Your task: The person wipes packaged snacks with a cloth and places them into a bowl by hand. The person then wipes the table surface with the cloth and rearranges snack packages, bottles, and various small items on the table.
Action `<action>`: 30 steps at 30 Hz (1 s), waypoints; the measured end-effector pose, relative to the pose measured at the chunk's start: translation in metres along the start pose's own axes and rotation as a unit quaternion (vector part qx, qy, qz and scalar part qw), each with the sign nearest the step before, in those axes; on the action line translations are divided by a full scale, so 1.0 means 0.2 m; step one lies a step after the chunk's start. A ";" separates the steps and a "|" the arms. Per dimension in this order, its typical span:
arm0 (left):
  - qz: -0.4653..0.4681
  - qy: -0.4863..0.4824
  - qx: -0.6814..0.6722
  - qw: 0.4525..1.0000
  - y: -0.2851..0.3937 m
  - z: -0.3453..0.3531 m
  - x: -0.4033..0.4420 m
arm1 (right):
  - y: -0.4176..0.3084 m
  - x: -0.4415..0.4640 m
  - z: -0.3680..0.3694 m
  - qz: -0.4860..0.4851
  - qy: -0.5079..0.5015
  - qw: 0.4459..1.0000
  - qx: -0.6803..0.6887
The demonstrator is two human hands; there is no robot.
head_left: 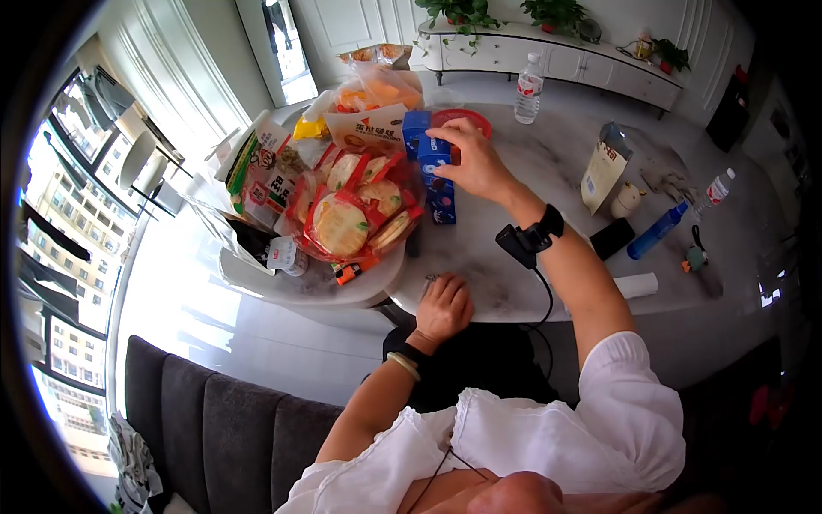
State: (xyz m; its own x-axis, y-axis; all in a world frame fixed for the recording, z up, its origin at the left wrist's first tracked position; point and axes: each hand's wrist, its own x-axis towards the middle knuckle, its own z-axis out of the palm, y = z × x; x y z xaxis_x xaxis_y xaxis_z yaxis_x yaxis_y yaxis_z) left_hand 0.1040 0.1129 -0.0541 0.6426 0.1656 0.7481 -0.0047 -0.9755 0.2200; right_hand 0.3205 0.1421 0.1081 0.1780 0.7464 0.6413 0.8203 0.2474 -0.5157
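My right hand [469, 158] reaches across the marble table, its thumb and fingers pinching a small blue box [434, 157]. Another blue box [416, 127] stands just behind it, and a further dark blue box [442, 206] lies on the near side. My left hand [445, 307] rests on the near table edge with its fingers curled in, and nothing shows in it. Left of the boxes is a clear and red bag of individually wrapped round crackers [341, 224]. A white and brown food package [368, 128] stands behind that bag.
A red plate [473, 120] sits behind the boxes. To the right are a water bottle [529, 90], a beige carton [604, 169], a blue bottle [658, 231] and a black case [611, 238]. Snack bags [259, 167] crowd the left side. A cable [548, 295] hangs from my right wrist.
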 end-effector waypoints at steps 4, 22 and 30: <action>0.007 0.014 -0.004 1.000 0.00 0.01 0.00 | 0.06 0.03 0.06 0.008 0.030 0.998 0.054; 0.002 0.011 -0.006 1.000 0.01 -0.02 0.02 | 0.09 -0.07 0.09 0.113 0.026 0.989 0.088; 0.001 0.002 -0.006 1.000 0.00 0.00 0.00 | 0.27 0.02 -0.06 0.113 0.053 0.983 0.131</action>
State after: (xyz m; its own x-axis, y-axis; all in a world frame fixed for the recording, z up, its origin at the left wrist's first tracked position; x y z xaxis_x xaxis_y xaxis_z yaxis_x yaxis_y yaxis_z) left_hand 0.1036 0.1122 -0.0534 0.6393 0.1635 0.7514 -0.0157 -0.9741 0.2254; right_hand 0.3733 0.1514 0.0900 0.4064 0.7350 0.5428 0.5874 0.2448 -0.7714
